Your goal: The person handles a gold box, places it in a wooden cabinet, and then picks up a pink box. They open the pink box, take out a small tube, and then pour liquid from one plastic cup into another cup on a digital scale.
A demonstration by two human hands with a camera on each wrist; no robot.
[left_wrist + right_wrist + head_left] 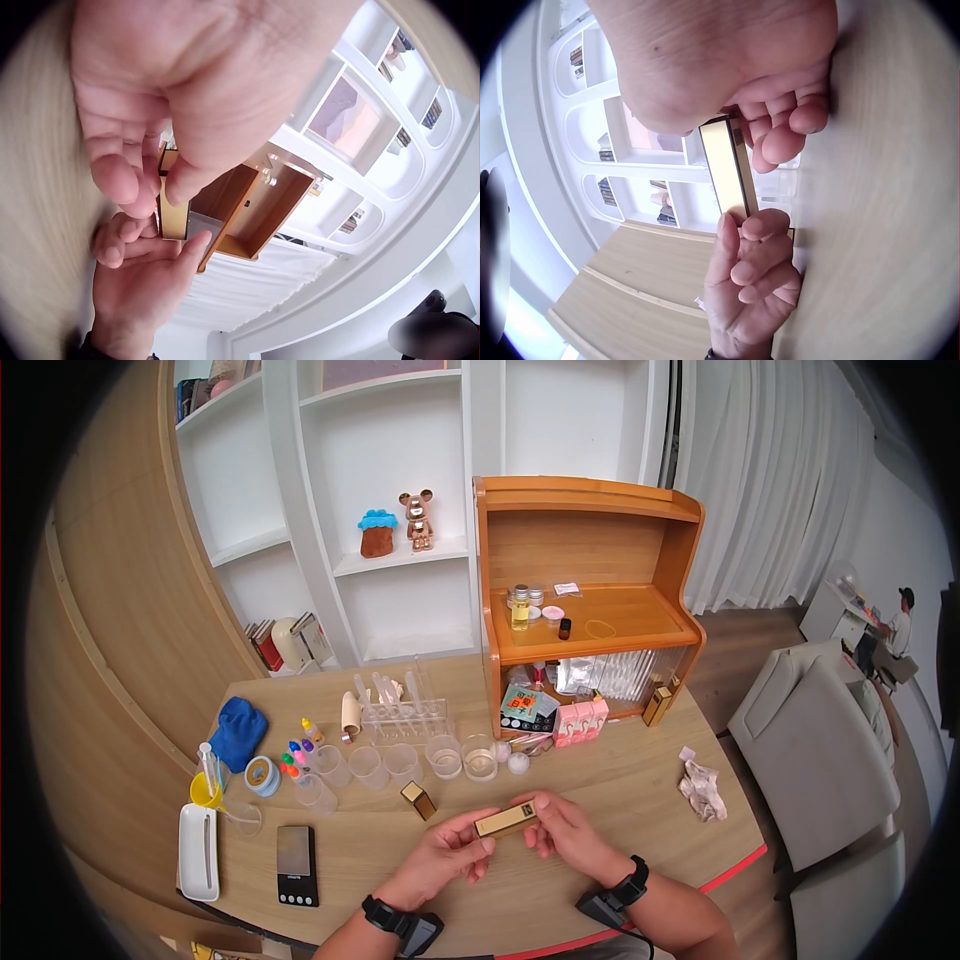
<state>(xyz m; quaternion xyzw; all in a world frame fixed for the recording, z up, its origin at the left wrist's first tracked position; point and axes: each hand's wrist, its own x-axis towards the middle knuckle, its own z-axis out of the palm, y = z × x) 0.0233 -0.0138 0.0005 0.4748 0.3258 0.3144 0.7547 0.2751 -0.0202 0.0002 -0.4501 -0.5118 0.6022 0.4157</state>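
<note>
A slim gold box (505, 820) with dark edges is held level above the front of the table, one end in each hand. My left hand (440, 860) pinches its left end between thumb and fingers. At the other end, my right hand (572, 836) grips it, thumb near a small dark square on the face. In the right wrist view the long gold side of the box (725, 169) spans the space between both hands. A shorter gold and dark box (418, 800) stands on the table just beyond my left hand.
Clear plastic cups (403, 763) line the table before a test-tube rack (425, 720). At left are a black scale (297, 865), a white tray (198, 850) and a blue cloth (240, 733). A wooden cabinet (590, 650) stands behind; crumpled tissue (703, 792) lies right.
</note>
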